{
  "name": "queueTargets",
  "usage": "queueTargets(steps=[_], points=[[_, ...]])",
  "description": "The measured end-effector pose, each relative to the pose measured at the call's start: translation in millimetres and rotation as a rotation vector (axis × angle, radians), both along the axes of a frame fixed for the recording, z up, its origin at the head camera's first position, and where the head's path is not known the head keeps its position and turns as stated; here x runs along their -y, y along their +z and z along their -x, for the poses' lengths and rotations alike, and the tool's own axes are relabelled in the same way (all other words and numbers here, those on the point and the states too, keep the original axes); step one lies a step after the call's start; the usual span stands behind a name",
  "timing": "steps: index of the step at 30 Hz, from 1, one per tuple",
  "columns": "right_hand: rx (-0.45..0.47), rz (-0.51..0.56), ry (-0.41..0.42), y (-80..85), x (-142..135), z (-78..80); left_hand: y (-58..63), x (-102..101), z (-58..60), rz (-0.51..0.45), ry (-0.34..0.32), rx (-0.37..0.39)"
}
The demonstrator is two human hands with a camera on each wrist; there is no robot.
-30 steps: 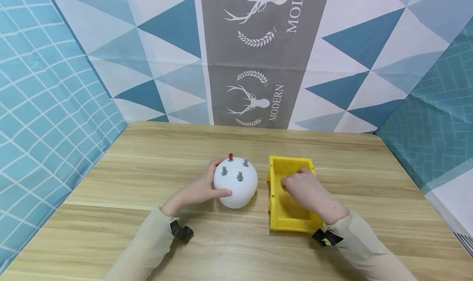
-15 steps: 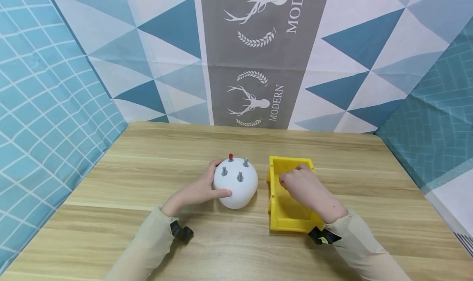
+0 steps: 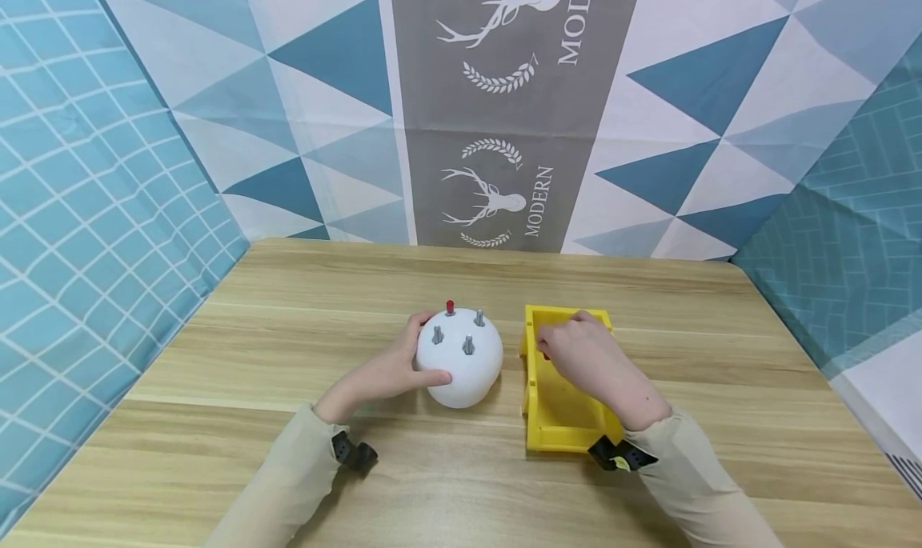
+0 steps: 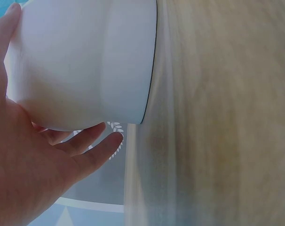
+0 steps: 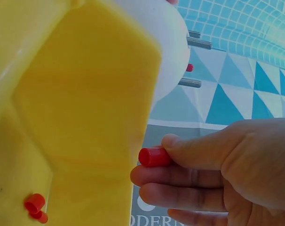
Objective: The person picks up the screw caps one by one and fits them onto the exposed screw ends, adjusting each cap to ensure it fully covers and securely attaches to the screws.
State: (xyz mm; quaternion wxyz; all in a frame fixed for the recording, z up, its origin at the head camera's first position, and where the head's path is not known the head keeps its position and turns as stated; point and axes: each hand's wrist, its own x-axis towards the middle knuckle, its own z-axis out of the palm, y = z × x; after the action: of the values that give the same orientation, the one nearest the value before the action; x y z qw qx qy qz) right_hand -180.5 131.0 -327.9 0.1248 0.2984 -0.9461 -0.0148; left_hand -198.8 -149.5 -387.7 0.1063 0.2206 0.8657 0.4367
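A white, drum-like object with a rounded top (image 3: 461,372) stands on the table, several metal studs (image 3: 468,345) rising from it. One red cap (image 3: 450,306) covers a stud at its far side. My left hand (image 3: 392,368) grips the object from the left, thumb in front and fingers behind; the left wrist view shows its smooth side (image 4: 81,61). Above the yellow bin, my right hand (image 3: 594,360) pinches another small red cap (image 5: 154,157) between thumb and forefinger, its hollow end visible in the right wrist view.
The yellow bin (image 3: 531,404) stands just right of the white object. Inside it lie loose red caps (image 5: 34,203). Patterned cloth (image 3: 490,116) hangs behind the wooden table (image 3: 288,324), with blue tiled cloth (image 3: 86,172) at the left.
My right hand has moved a little left and away from me over the bin, and a bit of red now shows under it. The left hand and white object have stayed still.
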Motion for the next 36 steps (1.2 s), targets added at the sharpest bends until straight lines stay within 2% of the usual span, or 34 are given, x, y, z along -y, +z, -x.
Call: queueTargets(steps=[7, 20, 36], points=[[0.007, 0.009, -0.008, 6.9, 7, 1.2, -0.4, 1, -0.1, -0.001, 0.005, 0.007], [-0.021, 0.096, 0.023, 11.1, 14, 9.6, -0.5, 1, 0.6, -0.002, 0.001, 0.004], [0.014, 0.224, 0.03, 14.6, 20, 15.3, -0.1, 0, 0.1, -0.009, -0.005, -0.002]])
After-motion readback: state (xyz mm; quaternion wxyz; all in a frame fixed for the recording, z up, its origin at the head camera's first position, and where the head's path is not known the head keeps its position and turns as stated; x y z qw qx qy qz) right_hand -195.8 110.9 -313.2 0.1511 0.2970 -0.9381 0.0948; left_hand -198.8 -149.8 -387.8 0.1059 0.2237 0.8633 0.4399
